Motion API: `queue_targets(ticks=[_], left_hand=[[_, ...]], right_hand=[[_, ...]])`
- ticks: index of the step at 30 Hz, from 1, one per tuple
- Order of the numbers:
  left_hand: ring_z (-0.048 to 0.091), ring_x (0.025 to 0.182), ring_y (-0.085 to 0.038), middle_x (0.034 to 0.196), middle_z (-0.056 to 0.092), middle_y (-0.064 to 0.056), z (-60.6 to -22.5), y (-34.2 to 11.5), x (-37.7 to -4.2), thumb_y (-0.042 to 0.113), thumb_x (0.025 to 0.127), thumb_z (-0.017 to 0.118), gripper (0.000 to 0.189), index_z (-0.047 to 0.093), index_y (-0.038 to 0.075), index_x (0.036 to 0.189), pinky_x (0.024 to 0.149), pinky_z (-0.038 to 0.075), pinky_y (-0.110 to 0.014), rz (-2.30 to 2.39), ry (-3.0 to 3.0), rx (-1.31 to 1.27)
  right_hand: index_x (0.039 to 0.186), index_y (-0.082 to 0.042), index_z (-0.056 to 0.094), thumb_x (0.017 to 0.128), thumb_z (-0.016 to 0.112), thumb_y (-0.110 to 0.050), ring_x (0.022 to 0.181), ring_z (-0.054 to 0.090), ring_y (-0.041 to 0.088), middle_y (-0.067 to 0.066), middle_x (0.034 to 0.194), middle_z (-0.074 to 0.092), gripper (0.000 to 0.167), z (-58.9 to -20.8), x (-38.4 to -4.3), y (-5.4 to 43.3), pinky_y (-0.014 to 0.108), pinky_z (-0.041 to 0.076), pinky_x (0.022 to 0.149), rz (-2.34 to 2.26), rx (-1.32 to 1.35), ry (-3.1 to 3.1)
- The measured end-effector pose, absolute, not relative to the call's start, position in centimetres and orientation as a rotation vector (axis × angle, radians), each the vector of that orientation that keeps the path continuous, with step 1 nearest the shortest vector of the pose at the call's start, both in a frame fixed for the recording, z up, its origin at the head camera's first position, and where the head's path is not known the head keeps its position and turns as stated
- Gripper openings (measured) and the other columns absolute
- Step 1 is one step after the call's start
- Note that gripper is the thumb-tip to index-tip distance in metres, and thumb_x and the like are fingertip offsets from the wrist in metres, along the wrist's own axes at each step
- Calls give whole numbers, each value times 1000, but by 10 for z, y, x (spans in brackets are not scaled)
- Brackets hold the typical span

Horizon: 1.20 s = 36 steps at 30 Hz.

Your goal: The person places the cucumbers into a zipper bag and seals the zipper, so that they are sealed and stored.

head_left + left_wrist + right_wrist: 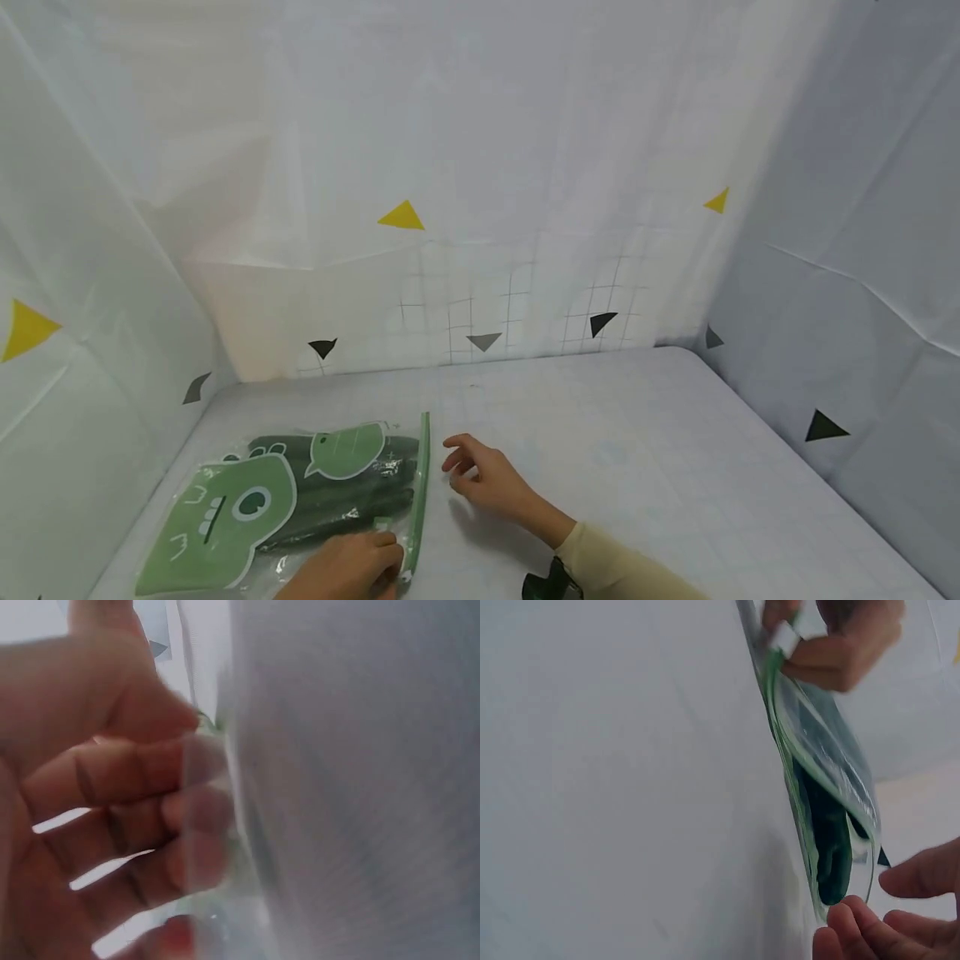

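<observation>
A clear zip bag [422,500] printed with green cartoon creatures lies flat at the left of the table. Dark green cucumbers [832,847] show inside it, through the gaping mouth. My left hand [347,568] pinches the bag's near corner at the green-edged opening. In the right wrist view a small white piece [784,639] sits on the strip right at those fingers. Beside the far end of the opening hovers my right hand [486,479], its fingers loosely bent and holding nothing. The bag's film crosses the left fingertips [202,817] in the left wrist view.
The white table [637,467] carries a faint grid. White sheets [480,167] with yellow, grey and black triangles hang behind and on both sides. A dark device [551,581] is strapped at the right wrist, near the front edge of view.
</observation>
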<state>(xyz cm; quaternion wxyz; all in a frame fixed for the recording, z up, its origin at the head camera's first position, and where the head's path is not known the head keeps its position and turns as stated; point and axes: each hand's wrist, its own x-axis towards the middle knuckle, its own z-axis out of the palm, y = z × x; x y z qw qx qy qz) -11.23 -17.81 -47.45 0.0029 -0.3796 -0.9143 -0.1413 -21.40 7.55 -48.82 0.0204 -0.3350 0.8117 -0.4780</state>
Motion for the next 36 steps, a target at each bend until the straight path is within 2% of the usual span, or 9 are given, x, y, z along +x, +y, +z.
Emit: queue_targets(ticks=[3,5,9,12,15,24,32,36], left_hand=[[36,59,3,72,41,21,-473,-177,-113,12,81,80,24,60,25,76,52,35,-16,-442,-2764,-1245],[34,59,5,72,41,22,-473,-177,-113,12,81,80,24,62,25,75,54,32,-13,-452,-2667,-1302],[31,62,8,71,39,23,-473,-176,-114,13,82,82,24,64,26,74,57,27,-10,-438,-2507,-1378],[27,63,8,71,35,23,-474,-174,-114,14,80,84,27,61,27,72,60,24,-9,-427,-2407,-1395],[26,65,8,72,34,22,-475,-173,-113,12,76,86,30,60,27,72,61,24,-8,-423,-2297,-1414],[24,65,8,72,39,20,-478,-172,-113,11,75,88,25,67,25,78,61,19,-6,-413,-2254,-1434],[25,65,7,73,40,19,-477,-174,-111,20,77,88,22,67,26,79,62,20,-8,-370,-2181,-1430],[28,66,8,75,43,19,-476,-174,-111,20,78,87,21,68,26,80,63,20,-8,-382,-2165,-1457]], right_hand=[[113,1,66,97,63,2,72,66,10,1,86,72,17,-489,-201,74,24,52,61,-1520,-990,2471],[98,-2,70,96,65,-2,58,62,8,0,73,70,5,-490,-191,74,22,48,50,-1546,-915,2385],[80,-6,75,99,68,-15,43,58,10,4,61,68,22,-491,-171,74,22,42,40,-1569,-769,2163],[77,-5,77,102,68,-25,40,57,10,7,60,68,33,-491,-159,72,21,42,38,-1579,-718,2019],[79,-2,79,103,67,-29,40,56,10,7,60,68,38,-492,-151,69,21,43,38,-1591,-690,1914],[80,-4,81,100,70,-26,41,53,7,0,60,67,32,-493,-140,57,20,43,40,-1601,-682,1906],[83,4,78,95,74,-20,43,53,4,2,61,66,27,-491,-135,48,17,43,41,-1719,-459,1678],[79,2,77,94,73,-16,43,54,3,2,60,66,25,-492,-135,46,15,42,40,-1733,-405,1649]])
